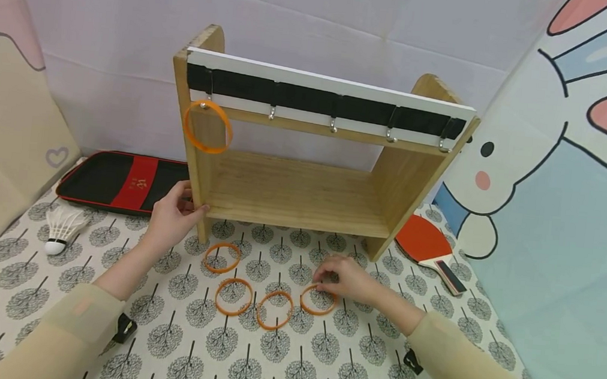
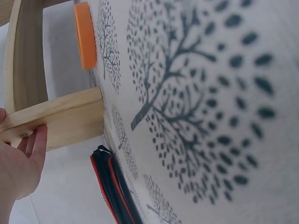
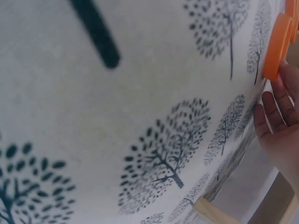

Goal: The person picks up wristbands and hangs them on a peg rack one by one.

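Note:
A wooden shelf [image 1: 292,191] stands upright, with a row of metal hooks [image 1: 333,123] along its white and black front bar. My left hand [image 1: 172,214] grips the left side panel [image 2: 70,122] low down, thumb on the front edge and fingers on the outer face. One orange ring [image 1: 206,150] hangs from the leftmost hook. My right hand [image 1: 347,279] pinches the far edge of the rightmost orange ring [image 1: 317,313] on the cloth, with the other fingers loosely bent. Left of it lie three more rings: one nearest [image 1: 273,328], one beside it [image 1: 232,314] and one farther back [image 1: 221,271].
A black case with a red band [image 1: 138,182] lies behind my left hand, and a shuttlecock [image 1: 63,230] is at the left. To the right of the shelf is a red table tennis paddle [image 1: 424,239]. A tree-patterned cloth [image 1: 245,365] covers the table.

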Demonstrator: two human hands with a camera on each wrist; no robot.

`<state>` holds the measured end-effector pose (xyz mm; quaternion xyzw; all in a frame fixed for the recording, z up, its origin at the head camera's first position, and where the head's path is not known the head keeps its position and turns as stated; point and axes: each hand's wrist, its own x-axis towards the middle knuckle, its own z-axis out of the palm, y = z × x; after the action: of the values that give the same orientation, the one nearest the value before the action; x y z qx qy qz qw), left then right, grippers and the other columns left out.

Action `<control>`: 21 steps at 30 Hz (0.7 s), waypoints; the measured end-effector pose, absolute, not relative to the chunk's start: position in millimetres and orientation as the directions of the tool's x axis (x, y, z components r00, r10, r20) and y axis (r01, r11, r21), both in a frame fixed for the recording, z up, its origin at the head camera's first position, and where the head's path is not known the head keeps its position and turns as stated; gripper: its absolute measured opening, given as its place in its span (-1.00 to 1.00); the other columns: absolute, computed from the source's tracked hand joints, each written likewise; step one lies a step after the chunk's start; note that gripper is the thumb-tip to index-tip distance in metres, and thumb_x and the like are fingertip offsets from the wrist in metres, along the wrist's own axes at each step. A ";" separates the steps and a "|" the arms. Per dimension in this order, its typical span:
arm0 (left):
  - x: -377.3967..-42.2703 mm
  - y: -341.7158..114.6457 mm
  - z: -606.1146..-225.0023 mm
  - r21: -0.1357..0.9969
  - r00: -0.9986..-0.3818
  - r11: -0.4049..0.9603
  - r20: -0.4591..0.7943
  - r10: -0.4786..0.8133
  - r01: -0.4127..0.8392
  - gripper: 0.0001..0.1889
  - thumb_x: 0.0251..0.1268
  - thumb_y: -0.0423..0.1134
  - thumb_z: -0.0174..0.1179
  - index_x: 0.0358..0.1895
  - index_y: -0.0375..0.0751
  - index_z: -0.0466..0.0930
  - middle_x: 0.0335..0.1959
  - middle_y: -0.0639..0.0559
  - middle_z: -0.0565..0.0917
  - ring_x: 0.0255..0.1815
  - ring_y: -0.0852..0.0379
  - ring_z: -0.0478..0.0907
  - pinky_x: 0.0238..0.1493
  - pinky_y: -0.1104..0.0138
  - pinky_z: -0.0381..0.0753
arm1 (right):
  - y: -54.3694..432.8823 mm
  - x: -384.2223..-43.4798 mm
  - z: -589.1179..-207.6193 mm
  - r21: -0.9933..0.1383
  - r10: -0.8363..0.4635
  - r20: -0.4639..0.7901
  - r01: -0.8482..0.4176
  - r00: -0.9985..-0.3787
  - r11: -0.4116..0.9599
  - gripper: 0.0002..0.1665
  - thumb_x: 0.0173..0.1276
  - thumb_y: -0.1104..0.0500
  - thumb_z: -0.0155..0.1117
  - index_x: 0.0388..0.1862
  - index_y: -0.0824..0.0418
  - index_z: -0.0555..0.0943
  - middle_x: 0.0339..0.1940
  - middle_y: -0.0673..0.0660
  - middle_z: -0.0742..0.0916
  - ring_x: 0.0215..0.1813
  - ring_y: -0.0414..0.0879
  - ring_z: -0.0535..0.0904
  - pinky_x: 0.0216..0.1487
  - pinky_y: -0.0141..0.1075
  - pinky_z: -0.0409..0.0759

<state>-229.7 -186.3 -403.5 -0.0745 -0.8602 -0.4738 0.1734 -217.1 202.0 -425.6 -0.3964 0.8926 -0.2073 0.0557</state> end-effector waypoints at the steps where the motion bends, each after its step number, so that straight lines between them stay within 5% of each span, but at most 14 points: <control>1: -230.0 -186.2 -403.7 0.790 -0.929 0.540 0.368 -0.038 0.291 -0.49 0.27 -0.16 0.21 0.25 -0.17 0.34 0.04 -0.22 0.55 -0.16 -0.11 0.63 -0.37 0.37 0.62 | 202.4 -217.3 -425.9 -0.413 -0.732 0.064 -0.685 -0.679 0.600 -0.82 0.15 0.10 0.41 -0.25 0.07 0.67 -0.26 -0.12 0.68 -0.16 -0.26 0.56 0.18 -0.19 0.47; 7: -230.9 -187.2 -404.9 0.784 -0.928 0.546 0.372 -0.035 0.294 -0.49 0.27 -0.17 0.20 0.26 -0.15 0.33 0.03 -0.18 0.56 -0.17 -0.06 0.63 -0.37 0.36 0.64 | 203.7 -220.0 -429.7 -0.405 -0.745 0.087 -0.707 -0.662 0.581 -0.89 0.14 0.14 0.41 -0.35 0.06 0.66 -0.34 -0.13 0.67 -0.21 -0.27 0.53 -0.08 -0.39 0.54; 21: -229.6 -185.8 -403.7 0.796 -0.934 0.539 0.355 -0.047 0.275 -0.50 0.27 -0.17 0.21 0.25 -0.15 0.33 0.02 -0.17 0.55 -0.15 -0.08 0.62 -0.35 0.33 0.65 | 199.4 -215.0 -418.1 -0.431 -0.765 0.136 -0.733 -0.630 0.526 -0.92 0.15 0.22 0.40 -0.39 0.11 0.64 -0.37 -0.08 0.67 -0.26 -0.18 0.57 -0.19 -0.38 0.59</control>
<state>-229.6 -185.8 -403.7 -0.0660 -0.8608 -0.4754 0.1695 -215.0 199.4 -418.1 -0.4289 0.8729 -0.2300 0.0350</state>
